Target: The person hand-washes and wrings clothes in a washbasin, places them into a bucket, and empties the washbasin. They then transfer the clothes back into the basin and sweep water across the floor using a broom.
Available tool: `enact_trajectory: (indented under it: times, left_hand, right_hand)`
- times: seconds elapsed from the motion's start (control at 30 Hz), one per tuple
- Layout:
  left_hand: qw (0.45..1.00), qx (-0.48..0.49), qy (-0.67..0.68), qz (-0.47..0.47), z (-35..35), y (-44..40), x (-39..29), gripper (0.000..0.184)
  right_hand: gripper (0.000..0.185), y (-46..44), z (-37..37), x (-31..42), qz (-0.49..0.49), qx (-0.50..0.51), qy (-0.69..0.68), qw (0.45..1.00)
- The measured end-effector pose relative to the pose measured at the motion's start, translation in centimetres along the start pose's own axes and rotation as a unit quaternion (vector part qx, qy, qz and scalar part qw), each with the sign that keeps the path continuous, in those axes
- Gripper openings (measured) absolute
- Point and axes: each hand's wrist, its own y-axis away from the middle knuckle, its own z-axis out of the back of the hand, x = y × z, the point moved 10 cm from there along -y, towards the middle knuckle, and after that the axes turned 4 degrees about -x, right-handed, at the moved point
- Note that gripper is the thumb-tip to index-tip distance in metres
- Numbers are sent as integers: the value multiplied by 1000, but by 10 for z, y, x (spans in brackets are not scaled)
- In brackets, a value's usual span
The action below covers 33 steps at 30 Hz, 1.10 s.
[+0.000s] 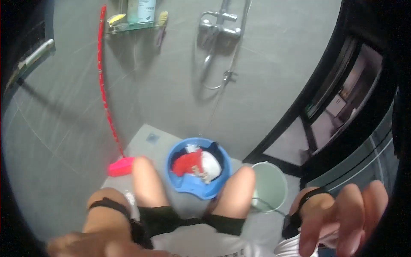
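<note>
My left hand [96,246] is at the bottom left edge, close to the camera and blurred, its fingers mostly cut off. At the lower right, my right hand [346,218] is raised with its fingers apart and slightly bent; nothing shows in its grasp. Both wrists wear dark bands. Between my knees a blue basin [173,147] with a washboard-like front holds wet-looking laundry: a red cloth [187,163], a white cloth [210,166] and darker pieces. Neither hand touches the basin.
A pale green bucket [272,184] stands right of my knee. At left, a red-handled broom [102,81] with a pink head leans on the wall. Above are a shower mixer [220,28] and a glass shelf [132,26] with bottles and brushes. A dark-framed door [306,128] lies right.
</note>
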Motion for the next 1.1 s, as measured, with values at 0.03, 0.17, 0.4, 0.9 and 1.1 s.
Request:
enact_trajectory:
  times: [0.03,0.17,0.4,0.9,1.1]
  left_hand:
    - [1000,-1,10,-26,2,-1,-1,18]
    - [995,3,2,-103,7,1,-12,24]
    - [974,41,-7,-223,4,25,-45,36]
    - [785,78,161,-593,-16,106,-22,27]
    - [893,-1,-316,-320,18,100,57,20]
  right_hand:
    - [32,2,6,4,-23,-30,-16,999]
    - [26,3,11,-17,-66,-78,-69,992]
    - [19,16,15,9,194,-30,79,977]
    - [8,114,18,-3,638,-219,172,718]
    - [18,22,23,-4,299,-71,-137,942]
